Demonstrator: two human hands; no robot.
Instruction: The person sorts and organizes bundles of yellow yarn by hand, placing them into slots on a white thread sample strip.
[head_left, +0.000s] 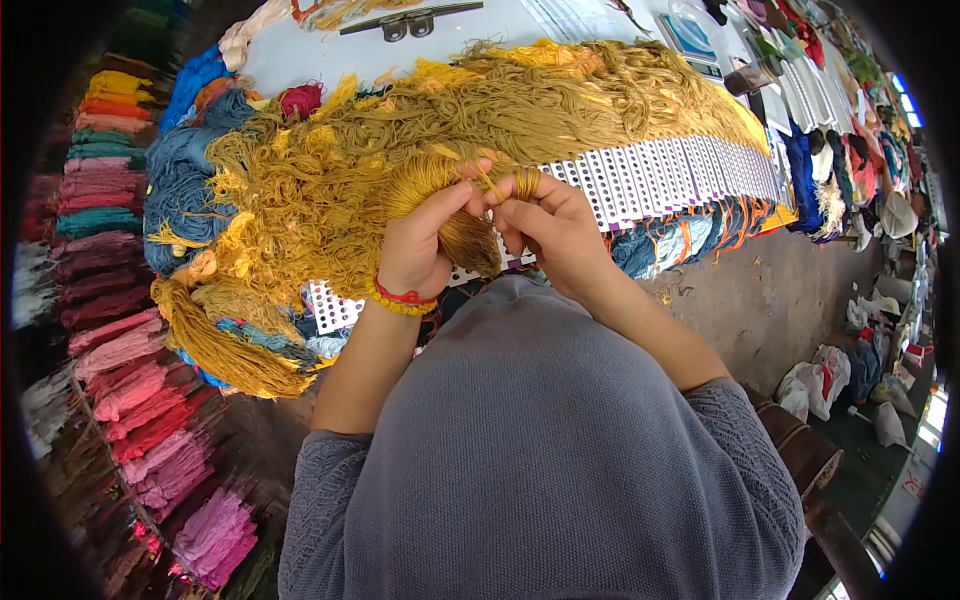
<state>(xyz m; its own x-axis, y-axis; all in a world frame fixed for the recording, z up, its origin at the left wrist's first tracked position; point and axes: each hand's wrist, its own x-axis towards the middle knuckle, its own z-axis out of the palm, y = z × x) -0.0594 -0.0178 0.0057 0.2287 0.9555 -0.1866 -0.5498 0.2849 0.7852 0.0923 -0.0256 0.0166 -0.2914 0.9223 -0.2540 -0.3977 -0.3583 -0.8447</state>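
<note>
My left hand (425,230) is closed around a bundle of golden-olive thread (418,182), its lower ends hanging below the fingers. Close beside it, my right hand (556,228) pinches a strand of the same thread, with a gold loop (527,183) around its fingers. The two hands almost meet at the fingertips, where a short yellow strand (488,182) stands up between them. Beyond and to the left spreads a large heap of loose golden-olive thread (560,95) on the table. A red and a yellow bracelet (402,300) circle my left wrist.
White cards with rows of holes (660,180) line the heap's near right edge. Blue yarn (190,170) lies at the left, and a thick gold hank (230,345) hangs at the table corner. Coloured hanks (105,185) hang farther left. Plastic bags (815,380) lie on the right.
</note>
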